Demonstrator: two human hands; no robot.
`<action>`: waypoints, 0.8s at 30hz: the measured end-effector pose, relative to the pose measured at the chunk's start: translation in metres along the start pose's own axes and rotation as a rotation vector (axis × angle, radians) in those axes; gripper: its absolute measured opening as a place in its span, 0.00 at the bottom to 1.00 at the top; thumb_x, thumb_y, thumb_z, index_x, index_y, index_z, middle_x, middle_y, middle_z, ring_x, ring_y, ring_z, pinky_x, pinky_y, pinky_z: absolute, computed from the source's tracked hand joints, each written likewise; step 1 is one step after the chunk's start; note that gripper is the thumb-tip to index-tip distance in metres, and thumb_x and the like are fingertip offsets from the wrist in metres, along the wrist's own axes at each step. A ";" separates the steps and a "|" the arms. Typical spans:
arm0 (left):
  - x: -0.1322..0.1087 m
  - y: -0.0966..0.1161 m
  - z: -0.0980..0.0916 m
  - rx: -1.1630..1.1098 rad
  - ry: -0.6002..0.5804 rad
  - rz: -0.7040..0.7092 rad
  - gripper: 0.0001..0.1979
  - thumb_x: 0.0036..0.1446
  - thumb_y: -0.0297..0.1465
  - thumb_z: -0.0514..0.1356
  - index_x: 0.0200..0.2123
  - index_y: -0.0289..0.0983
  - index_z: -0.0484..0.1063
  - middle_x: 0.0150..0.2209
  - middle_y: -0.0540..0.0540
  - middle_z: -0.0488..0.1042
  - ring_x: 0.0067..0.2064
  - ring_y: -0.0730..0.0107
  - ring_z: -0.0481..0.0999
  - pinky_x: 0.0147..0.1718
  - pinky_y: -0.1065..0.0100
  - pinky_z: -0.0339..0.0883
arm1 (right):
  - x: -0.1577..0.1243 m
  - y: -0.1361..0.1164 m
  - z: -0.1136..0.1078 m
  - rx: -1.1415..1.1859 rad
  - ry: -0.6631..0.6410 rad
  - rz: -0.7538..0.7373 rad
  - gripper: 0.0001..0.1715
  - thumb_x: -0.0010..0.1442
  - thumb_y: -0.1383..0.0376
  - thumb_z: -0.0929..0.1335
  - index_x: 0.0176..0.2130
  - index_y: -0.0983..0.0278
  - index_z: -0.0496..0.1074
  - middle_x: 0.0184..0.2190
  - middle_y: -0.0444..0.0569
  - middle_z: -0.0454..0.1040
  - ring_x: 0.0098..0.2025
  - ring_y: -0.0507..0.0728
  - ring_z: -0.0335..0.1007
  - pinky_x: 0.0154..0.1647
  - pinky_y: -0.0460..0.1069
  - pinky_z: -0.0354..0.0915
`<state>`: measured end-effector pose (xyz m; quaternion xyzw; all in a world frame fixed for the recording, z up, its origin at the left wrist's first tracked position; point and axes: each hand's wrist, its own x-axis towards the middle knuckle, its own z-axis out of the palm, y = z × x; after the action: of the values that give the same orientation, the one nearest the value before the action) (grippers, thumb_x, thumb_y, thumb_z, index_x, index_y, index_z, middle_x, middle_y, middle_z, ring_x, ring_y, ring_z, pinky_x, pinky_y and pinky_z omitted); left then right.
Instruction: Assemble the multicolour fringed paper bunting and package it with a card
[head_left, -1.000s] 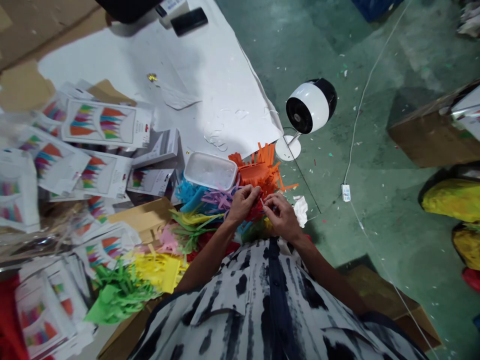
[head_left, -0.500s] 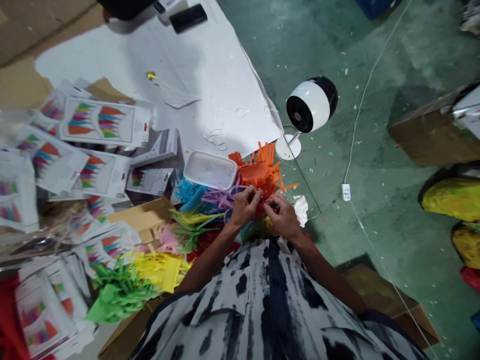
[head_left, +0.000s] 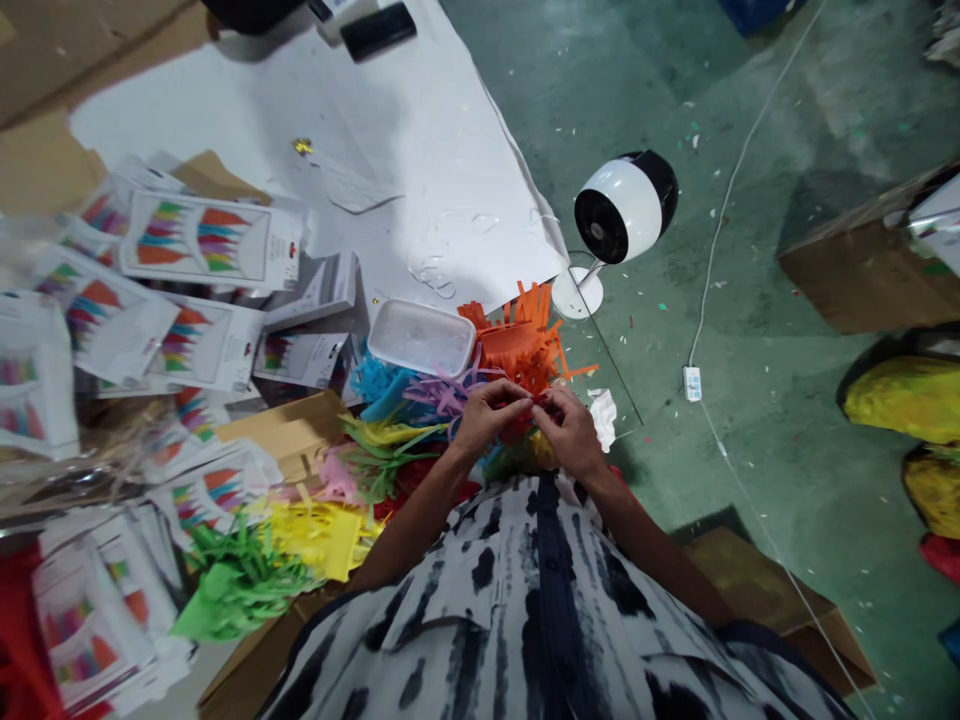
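Note:
My left hand (head_left: 489,415) and my right hand (head_left: 568,425) meet close to my body, thumbs and fingers pinched, their tips nearly touching. Red paper (head_left: 517,432) shows between and below them; what exactly the fingertips grip is too small to make out. Just beyond lies a heap of orange fringed paper (head_left: 521,345). Purple paper strips (head_left: 442,395) and blue fringed paper (head_left: 386,395) lie left of my left hand. A white rectangular plastic tub (head_left: 421,338) stands behind them. Crumpled white paper (head_left: 602,418) is beside my right hand.
Printed packages (head_left: 199,240) pile up at left, near green fringed paper (head_left: 236,590) and yellow fringed paper (head_left: 319,540). A white sheet (head_left: 420,130) covers the work surface. A black-and-white fan (head_left: 626,208) stands right of it; a white cable (head_left: 709,270) crosses the green floor.
My fingertips have shifted slightly and drawn closer together, with the left fingers straighter. The surrounding things look the same apart from a slight camera movement.

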<state>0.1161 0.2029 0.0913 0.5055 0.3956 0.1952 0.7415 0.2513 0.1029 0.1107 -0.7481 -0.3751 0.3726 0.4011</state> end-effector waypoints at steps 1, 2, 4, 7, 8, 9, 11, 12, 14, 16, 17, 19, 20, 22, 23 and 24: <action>0.000 0.001 0.000 0.007 0.009 0.004 0.13 0.53 0.39 0.73 0.32 0.35 0.79 0.31 0.49 0.78 0.33 0.72 0.75 0.36 0.70 0.69 | 0.000 0.000 0.000 0.003 -0.003 -0.001 0.08 0.64 0.60 0.68 0.34 0.60 0.72 0.39 0.49 0.74 0.39 0.57 0.71 0.42 0.53 0.65; -0.001 0.002 0.000 0.012 0.021 0.013 0.13 0.53 0.39 0.73 0.31 0.35 0.79 0.30 0.49 0.78 0.32 0.72 0.75 0.35 0.70 0.69 | -0.001 0.000 0.000 0.008 -0.005 -0.001 0.08 0.64 0.60 0.68 0.34 0.60 0.72 0.39 0.49 0.74 0.39 0.57 0.71 0.42 0.53 0.65; -0.002 0.003 0.002 0.021 0.057 0.038 0.13 0.54 0.40 0.72 0.31 0.36 0.79 0.30 0.49 0.77 0.31 0.72 0.74 0.33 0.71 0.68 | -0.002 0.000 0.000 0.030 -0.002 0.014 0.08 0.63 0.59 0.69 0.35 0.60 0.72 0.39 0.49 0.74 0.36 0.56 0.70 0.40 0.52 0.66; -0.005 0.000 0.005 0.093 0.116 0.092 0.12 0.58 0.40 0.69 0.34 0.36 0.78 0.28 0.51 0.75 0.27 0.75 0.71 0.29 0.72 0.64 | -0.004 0.000 -0.002 0.110 -0.010 0.071 0.12 0.62 0.58 0.71 0.43 0.60 0.73 0.39 0.46 0.75 0.33 0.54 0.68 0.37 0.51 0.66; -0.006 -0.001 0.005 0.149 0.134 0.125 0.11 0.60 0.40 0.68 0.35 0.37 0.78 0.27 0.52 0.74 0.26 0.76 0.70 0.28 0.73 0.62 | -0.004 0.001 -0.002 0.140 -0.023 0.088 0.14 0.62 0.57 0.72 0.46 0.60 0.72 0.39 0.46 0.75 0.33 0.54 0.68 0.37 0.51 0.66; -0.008 -0.003 0.006 0.218 0.146 0.166 0.11 0.62 0.39 0.67 0.36 0.37 0.79 0.26 0.53 0.73 0.25 0.77 0.68 0.27 0.73 0.60 | -0.004 0.001 -0.003 0.161 -0.040 0.099 0.15 0.62 0.56 0.71 0.47 0.59 0.73 0.38 0.45 0.76 0.33 0.54 0.68 0.36 0.50 0.66; -0.010 -0.007 0.006 0.355 0.153 0.258 0.09 0.64 0.38 0.65 0.38 0.38 0.79 0.25 0.54 0.71 0.24 0.78 0.66 0.26 0.73 0.58 | -0.003 0.003 -0.003 0.168 -0.068 0.105 0.14 0.63 0.54 0.70 0.45 0.59 0.75 0.37 0.46 0.76 0.33 0.55 0.69 0.36 0.50 0.66; -0.011 -0.009 0.006 0.407 0.149 0.295 0.09 0.65 0.38 0.64 0.39 0.38 0.79 0.25 0.55 0.71 0.24 0.78 0.66 0.26 0.73 0.57 | -0.003 0.004 -0.002 0.155 -0.071 0.101 0.14 0.63 0.53 0.70 0.43 0.60 0.76 0.36 0.46 0.76 0.33 0.55 0.69 0.35 0.50 0.66; -0.012 -0.010 0.007 0.461 0.142 0.332 0.10 0.66 0.38 0.63 0.39 0.38 0.79 0.25 0.55 0.71 0.24 0.78 0.65 0.27 0.73 0.57 | -0.002 0.007 0.000 0.131 -0.067 0.090 0.13 0.63 0.53 0.70 0.38 0.60 0.77 0.35 0.47 0.77 0.35 0.56 0.70 0.36 0.51 0.66; -0.012 -0.010 0.007 0.449 0.137 0.328 0.11 0.68 0.39 0.62 0.42 0.38 0.78 0.26 0.55 0.72 0.25 0.78 0.66 0.27 0.73 0.59 | -0.001 0.009 0.001 0.146 -0.066 0.080 0.13 0.63 0.53 0.71 0.36 0.60 0.77 0.35 0.48 0.77 0.37 0.57 0.72 0.38 0.51 0.67; -0.012 -0.010 0.007 0.423 0.127 0.314 0.11 0.68 0.39 0.61 0.45 0.39 0.77 0.27 0.54 0.73 0.25 0.77 0.68 0.28 0.73 0.60 | -0.001 0.010 0.001 0.172 -0.063 0.077 0.13 0.63 0.53 0.71 0.35 0.60 0.77 0.36 0.48 0.77 0.38 0.57 0.72 0.39 0.51 0.68; -0.013 -0.012 0.007 0.367 0.086 0.277 0.15 0.67 0.40 0.63 0.53 0.39 0.75 0.29 0.53 0.76 0.26 0.76 0.71 0.28 0.73 0.63 | -0.002 0.012 -0.001 0.247 -0.037 0.081 0.14 0.63 0.53 0.71 0.36 0.60 0.76 0.37 0.47 0.77 0.39 0.57 0.73 0.41 0.51 0.69; -0.014 -0.014 0.007 0.353 0.058 0.262 0.17 0.66 0.40 0.64 0.54 0.39 0.75 0.30 0.52 0.77 0.27 0.75 0.73 0.29 0.73 0.64 | -0.003 0.012 -0.002 0.289 -0.016 0.088 0.14 0.64 0.52 0.72 0.37 0.60 0.76 0.37 0.46 0.77 0.39 0.56 0.74 0.42 0.51 0.69; -0.020 -0.023 0.005 0.373 0.004 0.255 0.14 0.65 0.39 0.65 0.50 0.39 0.79 0.33 0.49 0.81 0.31 0.72 0.77 0.33 0.71 0.68 | -0.004 0.014 -0.006 0.370 0.031 0.118 0.14 0.63 0.52 0.73 0.38 0.59 0.76 0.37 0.45 0.78 0.39 0.56 0.74 0.44 0.50 0.69; -0.024 -0.028 0.004 0.394 -0.018 0.256 0.12 0.65 0.39 0.65 0.47 0.39 0.81 0.36 0.46 0.82 0.34 0.70 0.79 0.36 0.70 0.69 | -0.005 0.014 -0.009 0.408 0.049 0.145 0.14 0.63 0.51 0.73 0.39 0.59 0.76 0.37 0.45 0.78 0.39 0.55 0.74 0.43 0.50 0.69; -0.029 -0.034 0.003 0.410 -0.034 0.253 0.11 0.66 0.38 0.65 0.44 0.38 0.82 0.38 0.45 0.84 0.37 0.68 0.80 0.39 0.69 0.71 | -0.006 0.015 -0.011 0.443 0.061 0.179 0.15 0.62 0.51 0.74 0.39 0.59 0.75 0.37 0.45 0.79 0.38 0.54 0.74 0.41 0.49 0.69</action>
<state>0.0970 0.1669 0.0722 0.6941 0.3478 0.1938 0.5997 0.2620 0.0883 0.1030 -0.6831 -0.2042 0.4571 0.5318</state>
